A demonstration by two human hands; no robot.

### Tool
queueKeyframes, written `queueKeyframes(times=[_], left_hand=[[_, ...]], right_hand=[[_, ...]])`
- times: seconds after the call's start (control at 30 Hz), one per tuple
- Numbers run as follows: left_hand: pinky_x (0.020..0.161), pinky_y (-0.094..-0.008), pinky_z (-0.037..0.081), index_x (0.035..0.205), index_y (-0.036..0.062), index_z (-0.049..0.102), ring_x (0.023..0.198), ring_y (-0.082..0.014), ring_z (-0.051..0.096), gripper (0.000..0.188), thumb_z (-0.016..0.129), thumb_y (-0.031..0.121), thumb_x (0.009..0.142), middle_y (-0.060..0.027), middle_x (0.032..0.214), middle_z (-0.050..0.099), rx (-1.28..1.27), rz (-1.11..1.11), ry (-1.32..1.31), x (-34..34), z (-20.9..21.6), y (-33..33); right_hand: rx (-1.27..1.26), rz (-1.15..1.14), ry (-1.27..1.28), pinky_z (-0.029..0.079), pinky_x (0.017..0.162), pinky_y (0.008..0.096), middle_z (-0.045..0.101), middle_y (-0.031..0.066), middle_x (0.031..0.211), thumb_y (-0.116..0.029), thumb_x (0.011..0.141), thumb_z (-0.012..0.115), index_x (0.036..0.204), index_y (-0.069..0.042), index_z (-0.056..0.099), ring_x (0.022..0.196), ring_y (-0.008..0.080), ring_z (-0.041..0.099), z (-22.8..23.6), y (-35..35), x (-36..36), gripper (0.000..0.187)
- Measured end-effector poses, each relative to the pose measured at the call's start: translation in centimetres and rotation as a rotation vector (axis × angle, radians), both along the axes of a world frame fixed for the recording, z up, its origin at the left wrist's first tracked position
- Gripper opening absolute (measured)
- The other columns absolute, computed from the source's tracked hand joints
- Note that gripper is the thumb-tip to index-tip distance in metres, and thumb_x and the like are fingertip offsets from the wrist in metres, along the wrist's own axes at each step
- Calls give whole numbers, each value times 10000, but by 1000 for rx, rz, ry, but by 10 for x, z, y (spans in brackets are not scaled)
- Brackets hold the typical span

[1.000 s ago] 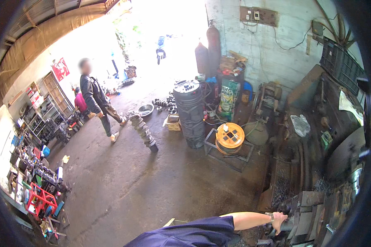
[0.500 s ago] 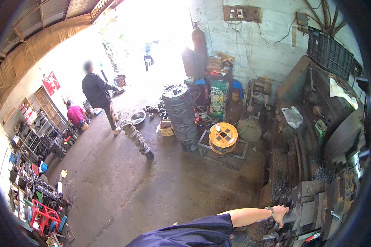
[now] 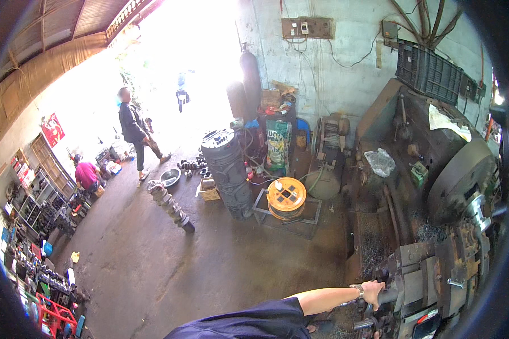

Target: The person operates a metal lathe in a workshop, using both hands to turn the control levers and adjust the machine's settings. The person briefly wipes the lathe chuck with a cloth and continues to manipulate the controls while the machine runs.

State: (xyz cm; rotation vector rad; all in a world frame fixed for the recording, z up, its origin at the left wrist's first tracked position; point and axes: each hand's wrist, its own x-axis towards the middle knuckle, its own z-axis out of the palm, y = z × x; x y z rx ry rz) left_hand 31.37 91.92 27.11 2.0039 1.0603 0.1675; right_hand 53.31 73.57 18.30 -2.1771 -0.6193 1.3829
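One bare left hand (image 3: 371, 292), banded by one watch (image 3: 357, 291), is set on the lathe (image 3: 414, 255) at the lower right, against one grey metal stub (image 3: 388, 295). The thumb is held apart from the fingers; whether the stub is gripped or only touched cannot be told. One rod (image 3: 363, 325) is seen just below, and beside it, at the lower edge, one sliver of skin; whether this is the right hand cannot be told, nor can its grip.

On the lathe, one large disc (image 3: 461, 175), one plastic bag (image 3: 380, 162) and one white cloth (image 3: 449, 124) are seen; one dark crate (image 3: 427, 70) is placed behind, by the wall.

To the left of the lathe, one orange reel (image 3: 287, 194) is carried on one metal frame (image 3: 316, 214). Beside it one tall black drum (image 3: 229, 178) is stood, with one green-and-white sack (image 3: 278, 150) and two gas cylinders (image 3: 250, 79) behind. One crankshaft (image 3: 169, 204) is stood on end on the floor, with one basin (image 3: 170, 178) and one carton (image 3: 209, 190) near it.

Two other people are seen well apart from the lathe: one in a dark jacket (image 3: 133, 127), upright, and one in a pink top (image 3: 86, 174), bent low. One motorbike (image 3: 181, 93) is parked in the bright doorway.
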Motion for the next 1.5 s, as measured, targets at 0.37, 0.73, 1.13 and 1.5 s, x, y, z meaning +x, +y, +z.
queueKeyframes(times=[0.37,0.73,1.13,1.5], left_hand=[[922,-463,524,1365,83,441,1128,-389,614,1047,925,425,503,-225,1219,587,-76,-20,38,-3,8,0],[896,-491,522,1394,96,422,1080,-424,624,1050,912,427,526,-252,1220,570,-49,-39,12,-2,4,1],[906,-487,525,1375,95,446,1088,-411,630,1024,908,440,528,-244,1210,591,-41,-18,14,-4,6,-1],[887,-491,539,1379,94,442,1083,-419,634,1022,906,447,539,-261,1194,596,-13,-32,-2,-1,-3,0]], right_hand=[[2,-46,-12,556,625,435,596,164,1318,-598,842,683,1448,-37,476,1048,328,627,-5,-24,18,851],[-5,-75,-8,558,628,439,594,159,1321,-608,845,677,1445,-42,484,1037,329,628,-11,-44,24,847],[3,-105,2,561,631,443,591,154,1325,-619,848,670,1442,-47,493,1025,330,629,-13,-58,27,844],[2,-128,13,563,635,446,589,150,1328,-629,851,664,1439,-51,501,1014,331,631,-5,-70,33,840]])
